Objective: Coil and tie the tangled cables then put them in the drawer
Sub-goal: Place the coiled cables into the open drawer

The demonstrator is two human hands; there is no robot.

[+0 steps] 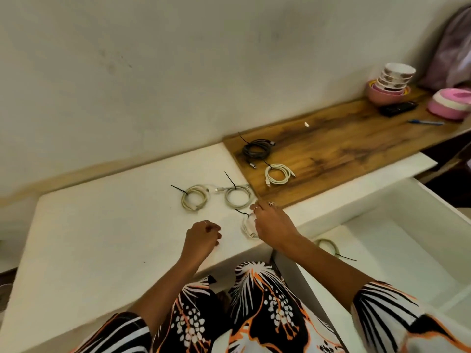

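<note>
A white bench point(102, 238) with a smooth matte top runs under a plain, scuffed off-white wall point(153, 59); to its right lies a wooden bench top point(356, 138) with dark, streaky grain.

On the white surface, left to right, lie two round coils tied with black zip ties: a cream cable coil point(195, 200) and, just beside it, a grey-white cable coil point(238, 197). Nearer the front edge, the left hand point(202, 238) hovers over the bench with its fingers curled into a loose fist, holding nothing that can be seen. Beside it the right hand point(270, 222), rings on two fingers, reaches over a small white cable coil point(248, 226) with a black tie; the hand covers part of the coil, and whether the fingers grip it or only touch it cannot be told.

On the wood sit a black cable coil point(257, 149) and a white cable coil point(277, 174), both tied. Farther right stand stacked patterned bowls point(393, 76) in pink bowls, a black flat device point(397, 108), a blue pen point(425, 122) and a pink-and-white round container point(449, 103).

Below right, the open white drawer point(407, 225) holds one tied greenish cable coil point(330, 247), partly hidden by the right forearm.
</note>
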